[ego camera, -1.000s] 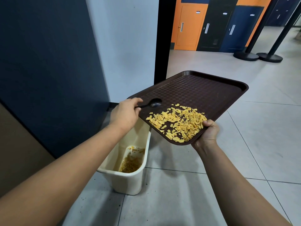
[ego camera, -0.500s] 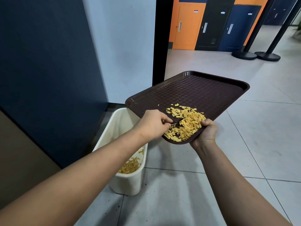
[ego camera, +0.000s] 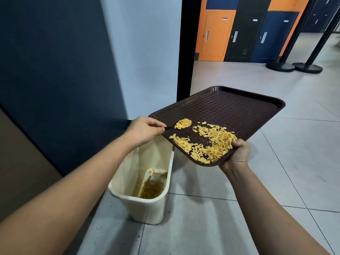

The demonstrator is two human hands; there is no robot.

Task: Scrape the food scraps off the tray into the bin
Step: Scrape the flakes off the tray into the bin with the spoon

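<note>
Gripping the near corner of the brown tray above the cream bin, the right hand is tilting it while the left hand is pinching a dark spoon heaped with yellow flaky scraps.

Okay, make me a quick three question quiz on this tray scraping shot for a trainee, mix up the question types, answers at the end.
1. True or false: the tray is already clear of food scraps.
2. Which hand holds the spoon? A) left hand B) right hand
3. Fill in: the cream bin stands on the floor below the tray's ____ corner.

Key:
1. False; scraps still lie along its near edge.
2. A; the spoon is loaded with scraps.
3. Lower left.
</note>
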